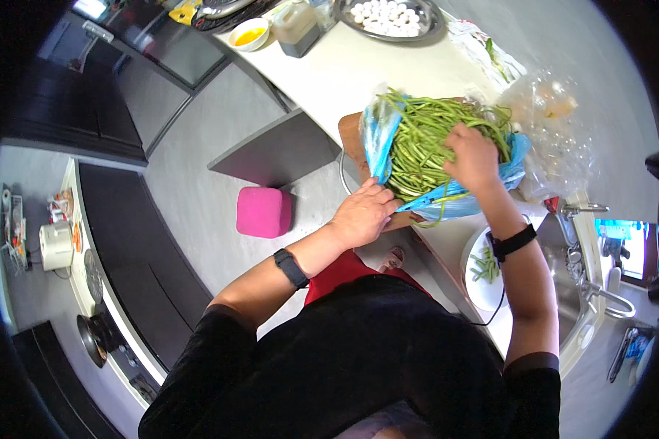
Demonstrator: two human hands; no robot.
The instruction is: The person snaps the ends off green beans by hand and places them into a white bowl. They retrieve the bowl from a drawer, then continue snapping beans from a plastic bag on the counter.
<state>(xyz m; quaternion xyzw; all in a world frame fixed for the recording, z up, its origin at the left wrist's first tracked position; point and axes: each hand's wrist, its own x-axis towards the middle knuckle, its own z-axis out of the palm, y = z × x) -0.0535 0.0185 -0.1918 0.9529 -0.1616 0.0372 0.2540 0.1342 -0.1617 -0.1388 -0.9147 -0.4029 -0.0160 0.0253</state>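
Note:
Long green beans [428, 142] lie in a tangled heap inside an opened blue plastic bag [381, 145]. The bag rests on a wooden cutting board [352, 134], mostly covered, at the counter's edge. At the bag's near left corner, my left hand [364, 213] grips the blue plastic. My right hand [472, 156] is over the right part of the heap, fingers curled down onto the beans. Its fingertips are partly hidden, so a firm hold on any bean cannot be made out. One bean hangs over the bag's near edge.
Right of my body stands a white bowl [475, 288] with short bean pieces, beside a metal sink [565, 274]. Clear plastic bags [554, 131] lie right of the heap. Farther back are a metal tray of white eggs [390, 34] and a bowl of yellow liquid [248, 45]. A pink stool [263, 212] stands left.

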